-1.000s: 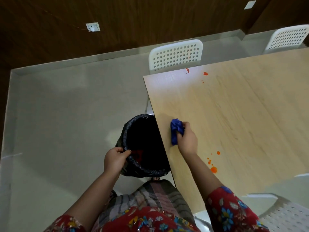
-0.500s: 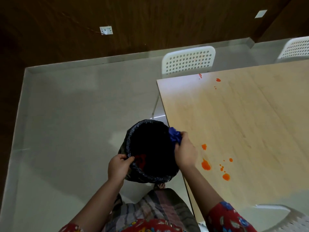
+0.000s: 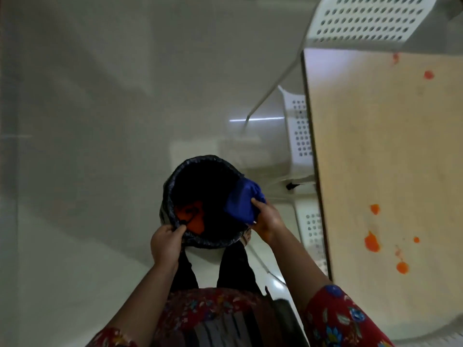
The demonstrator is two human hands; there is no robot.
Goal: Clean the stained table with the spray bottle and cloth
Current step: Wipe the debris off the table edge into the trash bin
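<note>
My right hand (image 3: 267, 219) grips a blue cloth (image 3: 241, 200) over the right rim of a bin lined with a black bag (image 3: 172, 189), to the left of the table. My left hand (image 3: 166, 244) pinches the bag's near left rim. Something orange (image 3: 194, 217) lies inside the bin. The light wooden table (image 3: 375, 151) fills the right side, with orange stains near its front edge (image 3: 372, 242) and smaller red spots at the far end (image 3: 428, 75). No spray bottle is in view.
A white perforated chair (image 3: 363, 21) stands at the table's far end. Another white chair's seat (image 3: 299, 126) shows under the table's left edge. Pale floor (image 3: 87, 121) spreads to the left of the bin.
My right hand has carried the blue cloth off the table's left edge to above the bin. My view has dropped lower and closer. My left hand has stayed on the bag's rim.
</note>
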